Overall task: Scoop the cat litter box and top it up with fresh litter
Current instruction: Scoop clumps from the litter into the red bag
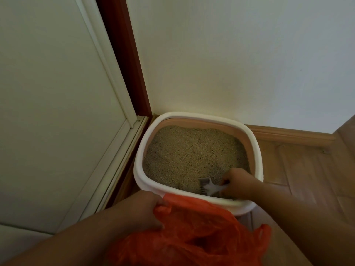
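Observation:
A white-rimmed litter box [255,146] with pinkish inner walls stands in the room's corner, filled with tan litter [194,152]. My right hand [240,183] grips the handle of a grey slotted scoop [208,186], whose head is dug into the litter near the box's front edge. My left hand [142,210] holds the rim of an orange plastic bag [194,233], which hangs open just in front of the box and overlaps its front rim.
A white wall [230,54] backs the box, with a wooden baseboard [292,135] along it. A white door [53,93] with a dark red frame [123,54] is on the left. Wooden floor [299,169] lies to the right of the box.

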Available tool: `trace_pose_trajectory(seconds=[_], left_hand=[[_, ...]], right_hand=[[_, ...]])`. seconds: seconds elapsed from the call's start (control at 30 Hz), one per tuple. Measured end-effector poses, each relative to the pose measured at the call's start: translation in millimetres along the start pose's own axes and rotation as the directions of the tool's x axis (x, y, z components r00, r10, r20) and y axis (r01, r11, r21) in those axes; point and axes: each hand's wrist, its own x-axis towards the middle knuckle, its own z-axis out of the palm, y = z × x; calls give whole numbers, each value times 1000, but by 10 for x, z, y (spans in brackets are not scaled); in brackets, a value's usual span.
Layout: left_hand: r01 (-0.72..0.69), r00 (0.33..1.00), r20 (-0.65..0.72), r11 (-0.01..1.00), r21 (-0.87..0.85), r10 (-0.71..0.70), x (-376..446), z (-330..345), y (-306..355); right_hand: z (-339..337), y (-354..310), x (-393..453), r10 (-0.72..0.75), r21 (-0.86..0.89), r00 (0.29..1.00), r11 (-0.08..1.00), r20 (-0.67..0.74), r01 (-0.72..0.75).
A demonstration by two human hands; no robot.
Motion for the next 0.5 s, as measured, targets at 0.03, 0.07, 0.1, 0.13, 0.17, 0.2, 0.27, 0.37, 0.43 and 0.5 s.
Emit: trace_pose_trajectory(seconds=[0.03,0.07,0.1,0.13,0.17,0.2,0.27,0.37,0.43,0.5], left_hand=[[2,1000,-2,1000,-3,-2,-2,1,-10],[5,1000,-5,1000,-8,-5,-4,1,-19],[8,1000,-6,1000,-10,-8,-6,1,-28],[9,1000,-5,1000,-11,-9,-6,1,-37],[10,1000,0,1000,-16,-10,-6,-1,-49],[10,1000,6,1000,-28,-10,-6,-4,-65],[15,1000,16,998,-59,-14,-3,-12,-105],[29,1000,12,997,-75,-28,-2,-26,-185],[36,999,13,996,-83,-35,-7,-33,-234],[42,999,11,994,-99,-41,-18,-43,-264]], right_hand=[[53,-66,26,0,35,1000,999,-10,0],[97,-134,60,-2,66,1000,998,-19,3],[132,-208,94,-6,91,1000,996,-24,8],[162,-280,134,-12,113,1000,993,-28,15],[183,-359,173,-21,136,999,990,-33,25],[207,-433,213,-27,158,999,987,-40,34],[257,-563,295,-40,199,998,979,-51,49],[339,-703,425,-62,238,996,968,-66,76],[380,-780,517,-73,279,995,956,-67,89],[392,-848,624,-71,322,995,943,-63,88]])
